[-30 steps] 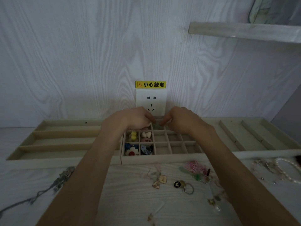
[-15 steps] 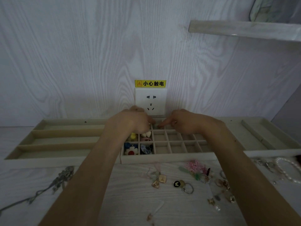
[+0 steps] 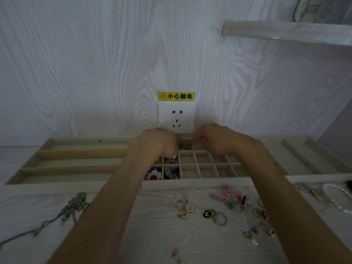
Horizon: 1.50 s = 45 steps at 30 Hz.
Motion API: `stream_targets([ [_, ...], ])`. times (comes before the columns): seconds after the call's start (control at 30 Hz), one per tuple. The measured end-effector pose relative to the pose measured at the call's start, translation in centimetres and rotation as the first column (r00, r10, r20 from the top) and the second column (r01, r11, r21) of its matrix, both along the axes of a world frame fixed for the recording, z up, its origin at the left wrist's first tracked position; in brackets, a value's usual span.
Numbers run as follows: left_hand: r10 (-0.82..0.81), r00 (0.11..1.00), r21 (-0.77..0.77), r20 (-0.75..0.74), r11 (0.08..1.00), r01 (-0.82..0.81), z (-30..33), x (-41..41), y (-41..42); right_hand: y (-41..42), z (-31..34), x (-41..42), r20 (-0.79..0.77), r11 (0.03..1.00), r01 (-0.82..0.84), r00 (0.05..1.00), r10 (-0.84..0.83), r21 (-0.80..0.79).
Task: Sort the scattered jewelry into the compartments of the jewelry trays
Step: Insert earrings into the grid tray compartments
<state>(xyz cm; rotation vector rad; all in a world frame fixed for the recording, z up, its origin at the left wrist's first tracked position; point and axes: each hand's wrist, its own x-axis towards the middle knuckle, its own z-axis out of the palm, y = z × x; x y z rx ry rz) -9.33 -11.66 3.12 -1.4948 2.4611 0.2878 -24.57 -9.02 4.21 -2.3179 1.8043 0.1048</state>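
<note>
My left hand (image 3: 158, 142) and my right hand (image 3: 219, 140) meet over the back row of the middle grid tray (image 3: 190, 185). Their fingertips pinch a small greenish piece (image 3: 183, 147) between them; what it is stays unclear. The tray's left cells hold a flower charm (image 3: 153, 174), a blue patterned piece (image 3: 171, 172) and a pink piece (image 3: 171, 161). Scattered in front lie heart pendants (image 3: 185, 210), a black round charm with a ring (image 3: 214, 216), pink hair ties (image 3: 227, 193), gold earrings (image 3: 263, 214), a silver necklace (image 3: 72, 206) and a pearl bracelet (image 3: 337, 197).
A left tray (image 3: 57, 162) and a right tray (image 3: 304, 159) with long compartments flank the grid tray. A wall socket (image 3: 177, 117) with a yellow warning label sits just behind my hands. A shelf (image 3: 285, 33) juts out at the upper right.
Both hands have stayed at the tray's back row, fingertips drawing closer together around the small greenish piece. The scattered jewelry has not moved.
</note>
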Motion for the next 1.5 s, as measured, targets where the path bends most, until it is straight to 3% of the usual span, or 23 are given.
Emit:
stream_targets([
  [0.23,-0.009,1.000,-0.018,-0.019,1.000,0.008,-0.3,-0.1,-0.2,0.1,-0.4,0.6,-0.038,1.000,-0.012,0.999,0.011,-0.001],
  [0.43,-0.022,0.986,0.002,-0.167,1.000,0.023,1.4,0.3,0.8,1.4,2.1,-0.8,0.209,0.998,0.045,0.977,-0.052,0.036],
  [0.6,-0.096,0.943,-0.025,-0.320,0.995,0.092,2.9,0.8,3.3,5.2,3.3,-1.9,0.280,0.998,0.008,0.960,-0.023,0.056],
  [0.87,-0.211,0.923,-0.183,-0.323,0.970,0.157,0.7,-0.4,9.6,10.7,0.7,-2.5,0.149,0.997,0.017,0.988,-0.028,0.078],
  [0.97,-0.266,0.901,-0.314,-0.344,0.936,0.157,0.5,-0.7,10.7,11.5,-0.3,-2.1,0.126,0.997,0.078,0.989,-0.078,0.002],
  [1.13,-0.267,0.893,-0.365,-0.362,0.922,0.128,0.2,-0.8,11.8,12.1,-1.8,-1.1,0.115,0.982,0.147,0.984,-0.133,-0.121],
  [1.2,-0.187,0.868,-0.269,-0.460,0.961,0.064,-0.1,-0.5,11.7,12.1,-1.9,-1.4,0.159,0.985,0.135,0.980,-0.116,-0.111],
  [1.3,0.009,0.699,0.092,-0.715,0.992,0.081,0.1,0.2,11.4,11.8,-1.5,-2.2,0.393,0.979,0.172,0.912,-0.116,-0.110],
  [1.4,0.229,0.523,0.329,-0.821,0.938,0.105,1.5,1.0,11.4,11.5,0.0,-2.4,0.648,0.971,0.238,0.741,-0.179,-0.004],
  [1.5,0.317,0.474,0.389,-0.822,0.919,0.060,2.1,1.8,10.7,11.0,1.5,-1.4,0.795,0.968,0.194,0.555,-0.242,0.160],
])
